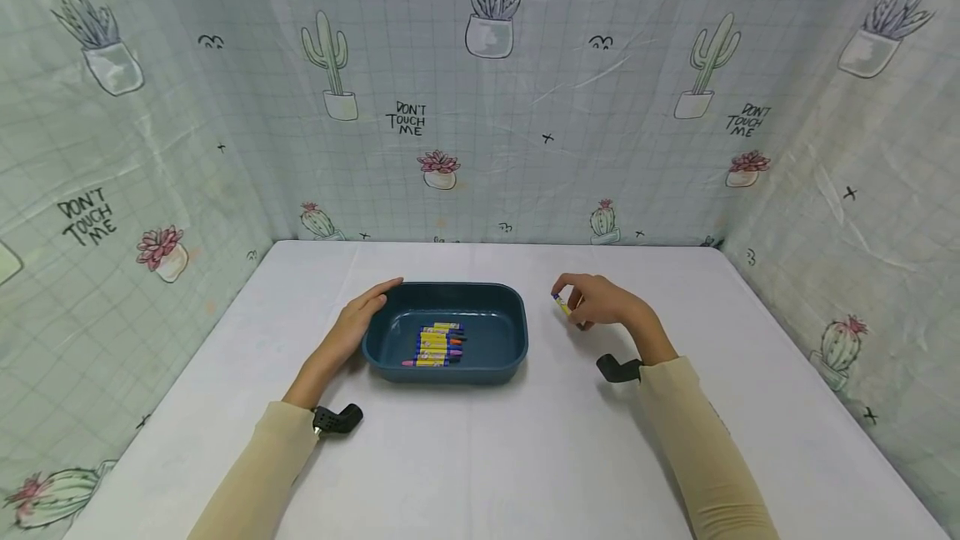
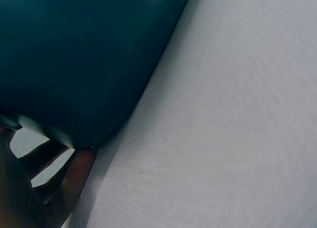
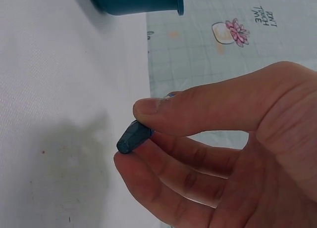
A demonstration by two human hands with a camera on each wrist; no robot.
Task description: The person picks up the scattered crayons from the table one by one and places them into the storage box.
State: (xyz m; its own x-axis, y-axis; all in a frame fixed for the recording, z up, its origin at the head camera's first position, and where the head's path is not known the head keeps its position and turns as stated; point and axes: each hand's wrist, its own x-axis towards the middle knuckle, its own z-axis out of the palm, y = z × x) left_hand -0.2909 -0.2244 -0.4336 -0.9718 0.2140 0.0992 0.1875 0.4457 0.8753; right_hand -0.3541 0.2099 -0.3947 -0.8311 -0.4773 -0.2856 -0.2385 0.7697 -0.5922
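A dark teal tray (image 1: 446, 374) stands on the white table, with several yellow-and-blue wrapped crayons (image 1: 438, 347) lying side by side in it. My left hand (image 1: 351, 330) rests against the tray's left end with its fingers stretched out. In the left wrist view, those fingers (image 2: 74, 181) touch the tray's outer wall (image 2: 74, 69) near a corner. To the right of the tray and over the table, my right hand (image 1: 600, 302) pinches one crayon (image 3: 133, 137) between thumb and fingers. Its dark teal, tapered end points out of the grip; part of its wrapper is hidden.
The white tabletop (image 1: 465, 457) reaches back to a cloth backdrop (image 1: 495, 107) printed with cacti, which also hangs at both sides. Black wrist devices (image 1: 339, 419) sit on both forearms. In the right wrist view, the tray's end (image 3: 141, 0) shows at the top.
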